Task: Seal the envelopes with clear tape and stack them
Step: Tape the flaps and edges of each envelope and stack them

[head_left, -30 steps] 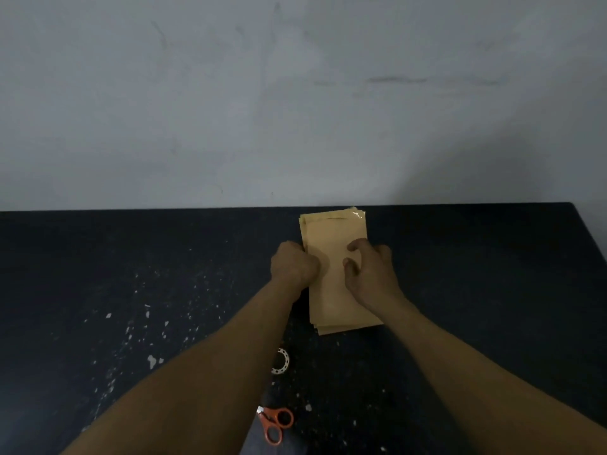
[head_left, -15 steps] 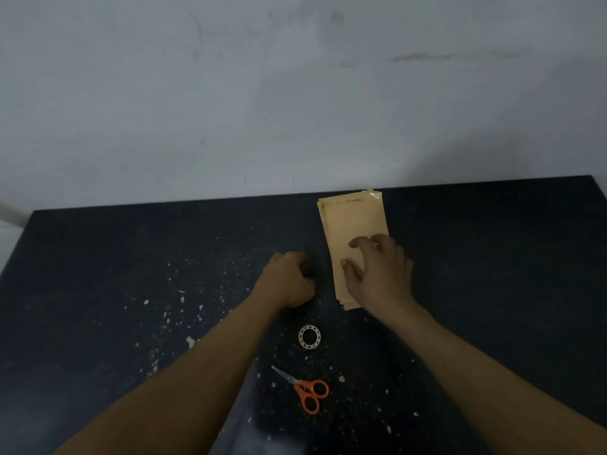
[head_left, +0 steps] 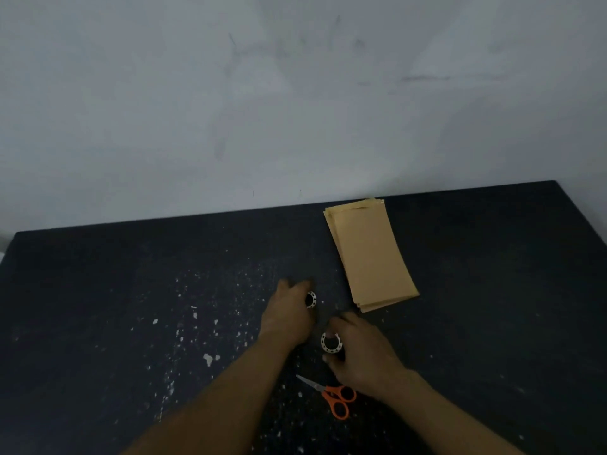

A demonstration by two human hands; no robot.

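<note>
A stack of tan envelopes (head_left: pixel 371 254) lies flat on the black table (head_left: pixel 131 274), near the far edge and right of centre. My left hand (head_left: pixel 289 311) holds a small clear tape roll (head_left: pixel 310 299) with a white dotted core at its fingertips, just left of the stack's near corner. My right hand (head_left: pixel 359 353) curls thumb and fingers round a second tape roll (head_left: pixel 331 343) that sits on the table. Neither hand touches the envelopes.
Orange-handled scissors (head_left: pixel 338 398) lie shut on the table just below my right hand, blades pointing left. White specks are scattered over the table's left-middle. A pale wall (head_left: pixel 295 110) rises directly behind the table's far edge.
My right hand left the envelope stack and came back onto the tape roll lying on the table. My left hand shifted right, its roll now showing. The view turned left.
</note>
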